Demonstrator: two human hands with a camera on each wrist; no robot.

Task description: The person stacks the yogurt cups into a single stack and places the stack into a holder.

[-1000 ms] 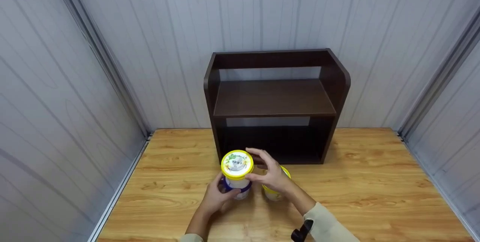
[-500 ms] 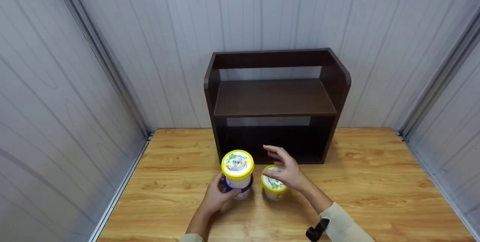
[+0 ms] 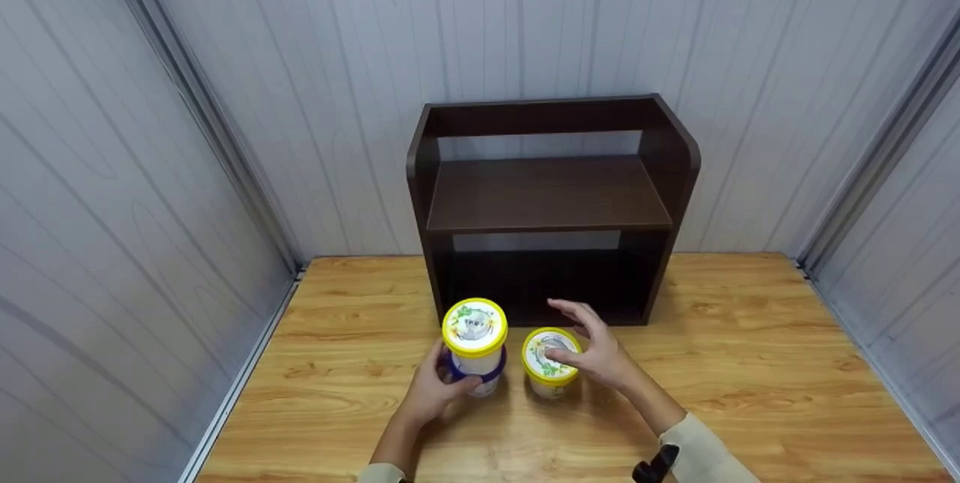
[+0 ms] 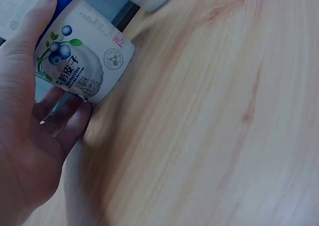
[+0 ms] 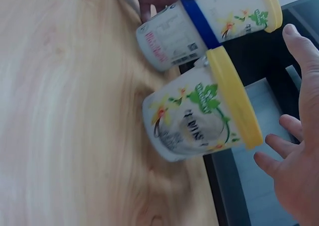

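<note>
Two yogurt tubs stand stacked on the table in front of the shelf. The lower yogurt tub (image 4: 75, 61) has a blue lid and a blueberry print; my left hand (image 3: 429, 394) grips it around the lid, thumb on the near side. On top of it sits a yellow-lidded yogurt tub (image 3: 475, 327), upright. Just right of the stack is a second yellow-lidded yogurt tub (image 5: 192, 116), with a vanilla flower print, standing on the table. My right hand (image 3: 602, 358) hovers beside and above this tub, fingers spread and thumb over its lid in the head view, apart from it in the right wrist view.
A dark brown two-level shelf (image 3: 551, 194) stands at the back of the wooden table (image 3: 750, 363), close behind the tubs. Pale panelled walls (image 3: 360, 93) enclose the table at the back and on both sides.
My right hand has let go of the upper yellow-lidded tub and moved right, over the second yellow-lidded tub. My left hand and the stack have stayed in place.
</note>
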